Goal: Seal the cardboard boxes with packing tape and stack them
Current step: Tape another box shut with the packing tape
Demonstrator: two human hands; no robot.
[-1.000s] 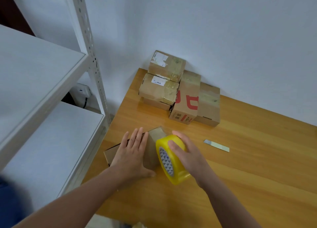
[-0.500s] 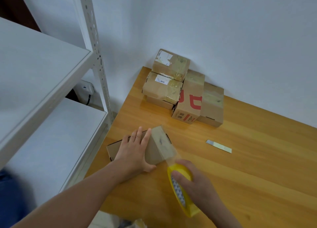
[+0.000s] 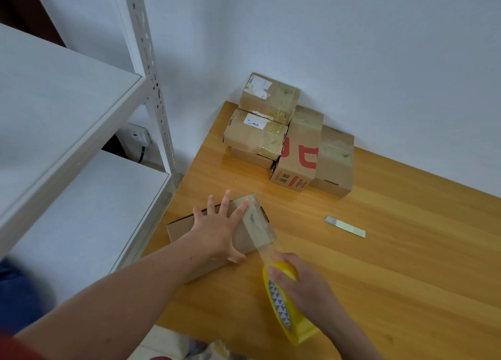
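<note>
pulling tape over one small brown cardboard box (image 3: 180, 228) looks like the step in hand in the head view. this box lies near the left edge of the orange-brown wooden table (image 3: 393, 278). the left hand (image 3: 219, 229) lies flat on its lid, fingers straight and spread, pressing it down. the right hand (image 3: 301, 286) has its fingers curled round the yellow roll of clear packing tape (image 3: 284, 308), held just off the box's near right corner. a clear strip of tape (image 3: 267, 248) runs taut from the roll to the box's right end, where a glossy band lies over the lid. the strip is uncut, so this seal reads as roughly half made.

at the back, against the white wall (image 3: 352, 48), sits a pile of taped cardboard boxes (image 3: 256, 136), at least five, touching one another. two lie stacked at the left with a flatter one under them. a tall box with red print (image 3: 301, 153) stands beside them, and a plain one is on its right. shiny tape shows on their tops, so they seem finished.

what is left, i judge: run the strip down, sever it, smooth it, then carry this box to the pile. no other unsealed box is in view. a flat silver metal blade (image 3: 344, 226) lies on the table well apart from both hands, perhaps for cutting. a white metal shelving unit (image 3: 67, 110) stands at the left.
</note>
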